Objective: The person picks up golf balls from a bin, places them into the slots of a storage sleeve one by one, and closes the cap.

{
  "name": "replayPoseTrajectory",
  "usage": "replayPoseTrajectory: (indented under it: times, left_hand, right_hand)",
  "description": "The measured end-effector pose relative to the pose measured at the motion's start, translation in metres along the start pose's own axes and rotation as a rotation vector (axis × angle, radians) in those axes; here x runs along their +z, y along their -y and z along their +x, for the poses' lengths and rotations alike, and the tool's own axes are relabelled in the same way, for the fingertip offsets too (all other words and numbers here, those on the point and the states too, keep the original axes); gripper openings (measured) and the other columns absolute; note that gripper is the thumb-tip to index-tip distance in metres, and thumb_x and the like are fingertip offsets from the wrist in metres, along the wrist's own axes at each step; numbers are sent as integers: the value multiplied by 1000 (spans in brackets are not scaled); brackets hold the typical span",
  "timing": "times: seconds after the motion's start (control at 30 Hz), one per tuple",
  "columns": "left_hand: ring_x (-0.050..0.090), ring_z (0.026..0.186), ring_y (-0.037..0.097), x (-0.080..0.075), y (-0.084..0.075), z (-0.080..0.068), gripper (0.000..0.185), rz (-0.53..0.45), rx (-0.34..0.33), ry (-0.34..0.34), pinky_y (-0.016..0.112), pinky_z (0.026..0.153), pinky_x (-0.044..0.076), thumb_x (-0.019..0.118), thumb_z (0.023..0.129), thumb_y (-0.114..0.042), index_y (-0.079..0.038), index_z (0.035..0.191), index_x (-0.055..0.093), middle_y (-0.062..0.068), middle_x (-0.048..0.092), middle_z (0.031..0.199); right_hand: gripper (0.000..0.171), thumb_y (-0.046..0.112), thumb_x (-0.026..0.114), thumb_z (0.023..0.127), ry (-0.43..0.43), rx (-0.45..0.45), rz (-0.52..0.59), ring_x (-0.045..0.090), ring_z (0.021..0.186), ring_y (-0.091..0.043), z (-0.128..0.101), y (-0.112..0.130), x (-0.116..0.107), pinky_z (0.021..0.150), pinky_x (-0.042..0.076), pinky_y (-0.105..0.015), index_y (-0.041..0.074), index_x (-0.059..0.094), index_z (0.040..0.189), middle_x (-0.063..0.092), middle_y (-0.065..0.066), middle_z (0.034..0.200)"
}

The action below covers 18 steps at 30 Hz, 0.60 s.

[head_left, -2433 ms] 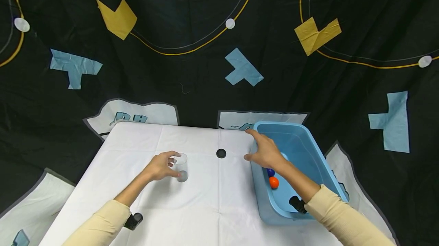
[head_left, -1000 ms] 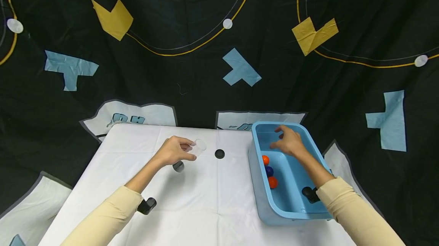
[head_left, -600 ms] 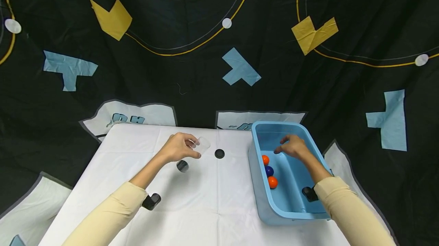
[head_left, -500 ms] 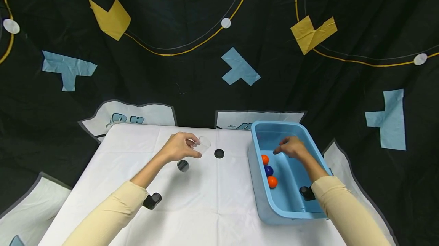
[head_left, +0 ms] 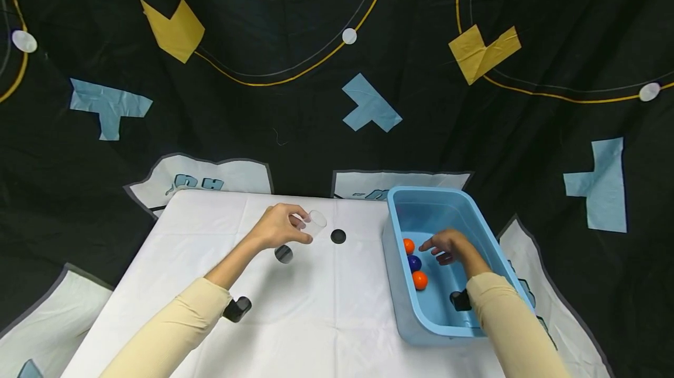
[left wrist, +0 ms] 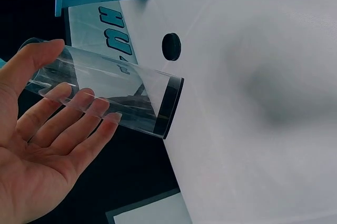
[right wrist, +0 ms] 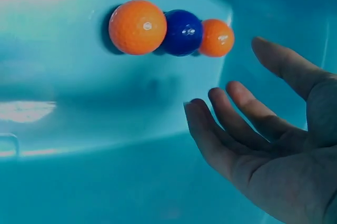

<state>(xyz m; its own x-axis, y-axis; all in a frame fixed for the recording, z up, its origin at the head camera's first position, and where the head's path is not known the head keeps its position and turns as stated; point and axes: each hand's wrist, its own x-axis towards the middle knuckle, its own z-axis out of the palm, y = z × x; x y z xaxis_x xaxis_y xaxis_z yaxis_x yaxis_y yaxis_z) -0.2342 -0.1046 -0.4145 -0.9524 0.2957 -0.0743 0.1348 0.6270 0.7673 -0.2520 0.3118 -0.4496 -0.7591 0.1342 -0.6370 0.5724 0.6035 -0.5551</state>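
Observation:
My left hand [head_left: 281, 227] grips a clear cylindrical container [left wrist: 113, 84] with a black base [left wrist: 169, 107]. The container is tilted above the white table, its open rim toward the upper right in the head view, and nothing shows inside it. My right hand [head_left: 451, 245] reaches into the blue bin [head_left: 394, 302] with its fingers spread and holds nothing. Beside its fingertips, an orange ball [right wrist: 138, 27], a dark blue ball [right wrist: 182, 32] and a second orange ball [right wrist: 217, 38] lie in a row along the bin's left wall.
A black round lid [head_left: 338, 236] lies on the white tablecloth [head_left: 295, 325] between the container and the bin. Behind the table hangs a black cloth [head_left: 295, 132] with yellow and blue tape pieces. The bin stands at the table's right side.
My left hand has lifted the container off the table, tilted it and carried it to the right. My right hand has gone from the bin's left rim down inside, nearer the balls.

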Motion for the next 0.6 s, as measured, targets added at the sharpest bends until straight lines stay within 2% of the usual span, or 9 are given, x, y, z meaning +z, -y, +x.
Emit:
replayPoseTrajectory:
  times: [0.13,0.33,0.43,0.6]
  left_hand:
    - [72,96,21,0,1,0,37,3,-3,-4,46,90,55,89,71,-24,-14,104,75,6,78,99]
    - [71,95,19,1,2,-1,37,-2,0,-5,44,89,55,89,71,-23,-14,104,75,5,78,98]
    - [71,94,19,0,3,-1,37,3,0,-9,43,88,55,89,71,-23,-13,104,75,5,77,97]
    - [71,95,20,-1,4,-1,37,15,-6,-19,44,87,56,89,71,-22,-13,103,74,6,77,97]
  right_hand:
    - [46,17,64,98,94,86,38,58,117,-44,4,-7,-1,104,51,-47,-10,54,134,50,-36,139]
    - [46,22,61,100,193,117,50,64,101,-33,12,-24,0,100,54,-41,-9,55,134,57,-31,132]
    - [45,22,64,99,185,148,83,65,96,-30,18,-31,3,97,56,-39,-8,58,132,61,-27,123]
    - [43,21,67,97,140,165,131,65,97,-31,20,-36,9,95,57,-39,-6,60,131,62,-26,122]
